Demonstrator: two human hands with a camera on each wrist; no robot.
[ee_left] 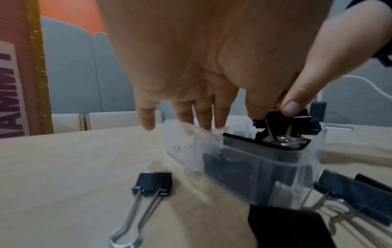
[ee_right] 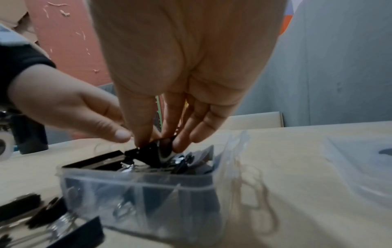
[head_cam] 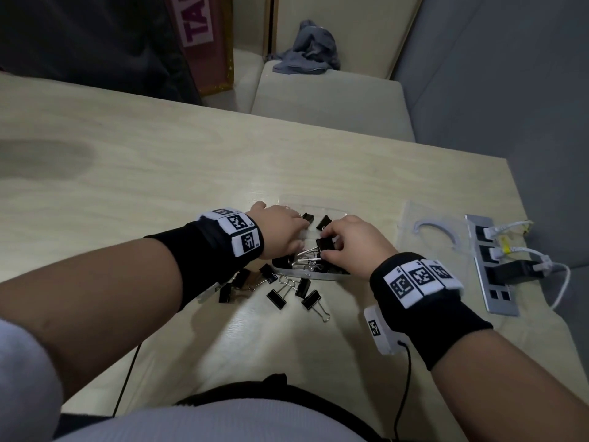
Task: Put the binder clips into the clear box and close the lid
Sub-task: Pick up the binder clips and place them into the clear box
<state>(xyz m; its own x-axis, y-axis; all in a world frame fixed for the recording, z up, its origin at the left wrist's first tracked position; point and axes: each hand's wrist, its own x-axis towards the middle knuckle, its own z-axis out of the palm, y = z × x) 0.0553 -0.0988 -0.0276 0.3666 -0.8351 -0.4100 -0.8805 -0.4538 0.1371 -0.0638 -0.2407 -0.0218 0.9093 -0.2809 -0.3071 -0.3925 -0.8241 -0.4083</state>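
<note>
The clear box [head_cam: 318,275] stands on the table with several black binder clips inside. Its wall [ee_left: 265,167] shows close up in the left wrist view. My right hand [head_cam: 330,242] is over the box and pinches a black binder clip [ee_right: 148,154] between thumb and fingers, just above the pile. That clip [ee_left: 284,124] sits at the box's rim. My left hand [head_cam: 301,232] reaches over the box's left side with straight fingers [ee_left: 203,117], its thumb close beside the pinched clip. Several loose clips [head_cam: 277,298] lie on the table in front of the box.
The clear lid [head_cam: 436,237] lies flat to the right of the box. Beyond it a power strip [head_cam: 490,275] with white cables is set into the table. A cream bench with a grey cloth [head_cam: 306,49] stands behind the table.
</note>
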